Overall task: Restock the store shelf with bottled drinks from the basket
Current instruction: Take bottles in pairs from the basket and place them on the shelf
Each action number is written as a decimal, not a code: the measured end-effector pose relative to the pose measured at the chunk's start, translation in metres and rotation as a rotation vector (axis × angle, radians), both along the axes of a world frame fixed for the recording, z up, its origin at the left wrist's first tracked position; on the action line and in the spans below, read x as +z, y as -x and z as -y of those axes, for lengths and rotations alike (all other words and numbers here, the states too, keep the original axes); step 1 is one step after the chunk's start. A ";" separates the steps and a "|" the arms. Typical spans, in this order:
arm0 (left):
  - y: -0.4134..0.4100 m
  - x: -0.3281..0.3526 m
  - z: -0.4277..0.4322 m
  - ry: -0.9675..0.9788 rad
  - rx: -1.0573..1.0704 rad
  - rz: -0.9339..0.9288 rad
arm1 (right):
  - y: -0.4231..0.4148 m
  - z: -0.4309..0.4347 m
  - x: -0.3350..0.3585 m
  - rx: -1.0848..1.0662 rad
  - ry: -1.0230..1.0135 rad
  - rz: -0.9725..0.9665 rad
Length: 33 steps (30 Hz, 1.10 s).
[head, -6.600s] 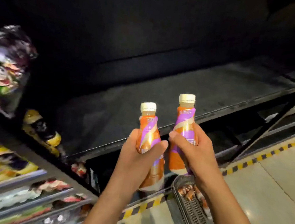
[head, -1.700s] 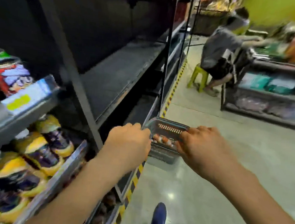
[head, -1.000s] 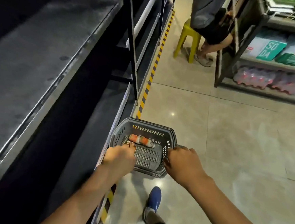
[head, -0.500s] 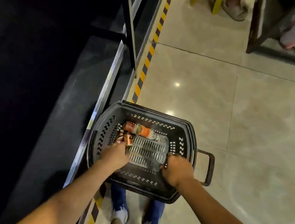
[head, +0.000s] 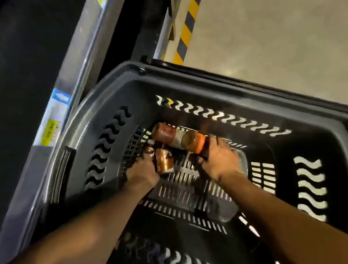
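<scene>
A dark shelf fills the left, its metal edge just beside the grey basket. Pale floor lies open beyond the basket's far rim, and striped tape runs along the shelf foot. Both hands reach into the basket, whose slotted bottom is largely bare. The left hand grips a brown bottle near the left wall. The right hand curls round an orange bottle lying by the far wall. A third bottle lies touching it, to its left.
</scene>
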<state>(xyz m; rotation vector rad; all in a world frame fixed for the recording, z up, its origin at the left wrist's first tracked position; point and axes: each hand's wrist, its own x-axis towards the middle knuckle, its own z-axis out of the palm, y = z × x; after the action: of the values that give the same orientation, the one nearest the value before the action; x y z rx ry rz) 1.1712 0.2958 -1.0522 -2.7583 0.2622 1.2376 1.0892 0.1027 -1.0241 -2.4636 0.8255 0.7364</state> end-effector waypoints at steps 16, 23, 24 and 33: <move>0.045 -0.076 -0.007 0.161 0.234 0.111 | 0.012 -0.047 -0.070 0.021 0.071 0.057; 0.033 -0.087 -0.006 0.203 0.368 0.050 | 0.032 -0.055 -0.095 -0.342 -0.174 0.020; 0.031 -0.083 -0.007 0.190 0.391 0.020 | 0.031 -0.056 -0.093 -0.365 -0.182 0.007; 0.043 0.085 0.000 0.147 0.463 -0.142 | 0.055 -0.035 0.068 -0.529 -0.175 -0.115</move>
<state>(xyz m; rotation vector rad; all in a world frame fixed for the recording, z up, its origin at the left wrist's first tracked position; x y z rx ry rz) 1.1283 0.2961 -0.9676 -2.9634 -0.3091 1.5734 1.0345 0.1378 -0.9566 -1.9338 1.3227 0.7150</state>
